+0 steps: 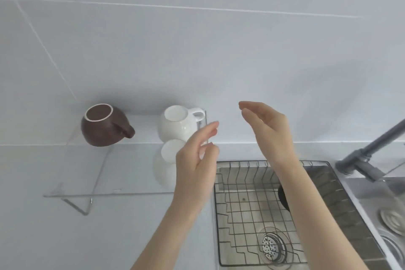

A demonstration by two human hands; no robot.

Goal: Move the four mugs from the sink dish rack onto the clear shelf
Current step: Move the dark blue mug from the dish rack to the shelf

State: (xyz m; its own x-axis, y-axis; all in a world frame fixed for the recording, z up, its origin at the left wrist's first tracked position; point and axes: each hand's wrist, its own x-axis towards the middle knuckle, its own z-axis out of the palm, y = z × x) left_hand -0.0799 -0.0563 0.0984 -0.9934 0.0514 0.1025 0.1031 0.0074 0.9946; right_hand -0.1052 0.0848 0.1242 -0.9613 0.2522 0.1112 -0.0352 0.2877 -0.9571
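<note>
Head view: clear shelf on the counter left of the sink carries a brown mug upside down at the back left, a white mug upside down at the back right, and another white mug just in front of it, partly hidden by the left hand. Left hand has its fingers spread, gripping nothing, right beside that front mug. Right hand is raised above the dish rack, fingers loosely curled, empty. A dark object in the rack shows behind the right forearm, likely the fourth mug, can't confirm. Step looks like a release after placing mug three; next, reach down into the rack for the last one.
</note>
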